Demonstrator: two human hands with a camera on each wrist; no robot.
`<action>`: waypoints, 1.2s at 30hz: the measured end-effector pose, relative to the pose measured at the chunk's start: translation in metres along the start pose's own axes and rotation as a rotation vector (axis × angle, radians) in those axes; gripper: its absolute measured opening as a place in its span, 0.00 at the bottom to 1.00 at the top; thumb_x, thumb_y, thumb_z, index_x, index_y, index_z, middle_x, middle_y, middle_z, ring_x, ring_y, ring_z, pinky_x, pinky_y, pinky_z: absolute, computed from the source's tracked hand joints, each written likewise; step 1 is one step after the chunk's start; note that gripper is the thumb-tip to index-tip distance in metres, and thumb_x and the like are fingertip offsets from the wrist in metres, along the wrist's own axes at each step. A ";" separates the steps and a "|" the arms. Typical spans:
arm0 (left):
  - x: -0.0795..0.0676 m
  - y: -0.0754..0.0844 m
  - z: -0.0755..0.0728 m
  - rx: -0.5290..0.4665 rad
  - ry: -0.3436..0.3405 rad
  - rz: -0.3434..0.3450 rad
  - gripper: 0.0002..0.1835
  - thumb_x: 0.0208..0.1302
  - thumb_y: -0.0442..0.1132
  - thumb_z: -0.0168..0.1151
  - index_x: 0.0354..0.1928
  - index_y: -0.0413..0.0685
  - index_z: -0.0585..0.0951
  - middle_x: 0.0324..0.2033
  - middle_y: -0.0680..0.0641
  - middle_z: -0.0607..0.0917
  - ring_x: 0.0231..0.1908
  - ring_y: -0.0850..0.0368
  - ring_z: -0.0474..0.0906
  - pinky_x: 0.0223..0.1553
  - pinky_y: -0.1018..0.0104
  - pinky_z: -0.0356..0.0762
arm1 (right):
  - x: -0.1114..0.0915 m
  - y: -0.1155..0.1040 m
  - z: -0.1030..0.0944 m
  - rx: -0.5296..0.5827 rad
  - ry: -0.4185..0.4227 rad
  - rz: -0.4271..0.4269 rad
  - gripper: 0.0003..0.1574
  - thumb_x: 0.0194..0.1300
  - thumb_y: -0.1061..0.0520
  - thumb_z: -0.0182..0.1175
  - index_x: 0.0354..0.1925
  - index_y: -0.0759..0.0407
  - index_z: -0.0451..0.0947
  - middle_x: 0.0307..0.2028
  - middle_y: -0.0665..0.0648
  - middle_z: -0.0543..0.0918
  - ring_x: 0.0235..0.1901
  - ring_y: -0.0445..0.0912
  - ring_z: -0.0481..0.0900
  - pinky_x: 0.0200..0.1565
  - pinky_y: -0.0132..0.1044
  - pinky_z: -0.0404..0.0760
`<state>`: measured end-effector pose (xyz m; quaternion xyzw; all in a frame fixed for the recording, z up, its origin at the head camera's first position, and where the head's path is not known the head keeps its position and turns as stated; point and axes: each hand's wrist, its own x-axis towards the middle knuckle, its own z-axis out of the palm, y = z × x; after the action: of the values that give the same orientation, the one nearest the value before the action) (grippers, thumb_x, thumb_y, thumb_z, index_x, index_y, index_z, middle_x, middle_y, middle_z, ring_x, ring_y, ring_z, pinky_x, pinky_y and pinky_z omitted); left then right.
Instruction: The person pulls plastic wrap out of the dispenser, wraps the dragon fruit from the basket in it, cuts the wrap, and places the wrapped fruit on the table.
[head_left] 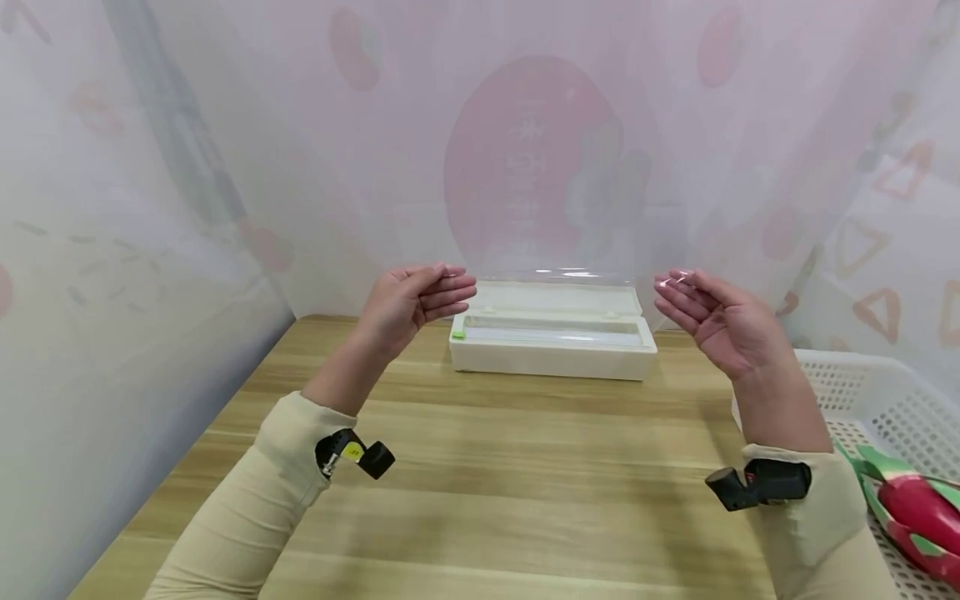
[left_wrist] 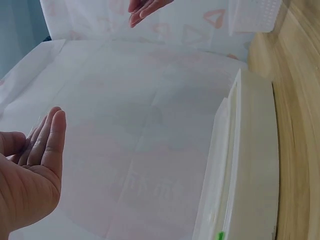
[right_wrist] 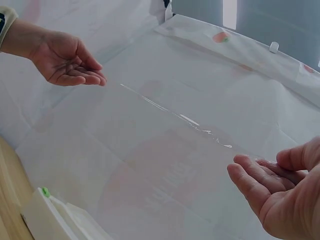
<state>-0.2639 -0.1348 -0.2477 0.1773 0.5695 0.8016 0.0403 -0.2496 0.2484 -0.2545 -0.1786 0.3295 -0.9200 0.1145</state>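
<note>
A clear sheet of cling film [head_left: 573, 273] [right_wrist: 190, 122] stretches between my two hands, its edge glinting in the right wrist view. My left hand [head_left: 408, 308] [left_wrist: 35, 175] pinches one end between thumb and fingers. At the other end, my right hand [head_left: 731, 329] [right_wrist: 280, 187] pinches the film the same way, palm turned partly up. Both hands are raised above the table. Beyond them, between the two hands, stands a white cling film dispenser [head_left: 551, 360] with its lid [head_left: 555, 298] raised and a small green tab at its left corner. The film's lower extent is hard to see.
A white perforated basket [head_left: 847, 367] stands on the right, partly behind my right forearm, with a red and green dragon fruit [head_left: 922, 508] in it. Pale printed curtains [head_left: 225, 100] surround the wooden table [head_left: 480, 483].
</note>
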 end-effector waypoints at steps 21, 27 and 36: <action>-0.022 0.020 0.014 0.006 -0.070 0.110 0.14 0.75 0.30 0.47 0.41 0.34 0.84 0.37 0.41 0.88 0.40 0.50 0.86 0.43 0.57 0.83 | -0.022 -0.010 0.021 0.009 -0.007 -0.067 0.19 0.75 0.69 0.42 0.45 0.82 0.78 0.43 0.75 0.82 0.47 0.61 0.82 0.50 0.51 0.79; -0.028 0.025 0.017 0.012 -0.078 0.115 0.13 0.74 0.31 0.49 0.42 0.33 0.83 0.37 0.41 0.88 0.39 0.49 0.86 0.43 0.57 0.83 | -0.027 -0.010 0.024 -0.018 -0.045 -0.093 0.20 0.76 0.68 0.40 0.47 0.81 0.78 0.44 0.74 0.82 0.47 0.61 0.82 0.51 0.50 0.79; -0.033 0.028 0.018 0.035 -0.093 0.136 0.13 0.74 0.32 0.49 0.43 0.32 0.83 0.37 0.40 0.87 0.39 0.48 0.86 0.44 0.56 0.82 | -0.033 -0.011 0.028 -0.097 -0.079 -0.141 0.20 0.76 0.68 0.41 0.48 0.80 0.78 0.45 0.73 0.82 0.48 0.61 0.82 0.51 0.50 0.79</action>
<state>-0.2235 -0.1372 -0.2241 0.2537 0.5675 0.7833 0.0090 -0.2094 0.2515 -0.2353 -0.2425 0.3553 -0.9011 0.0538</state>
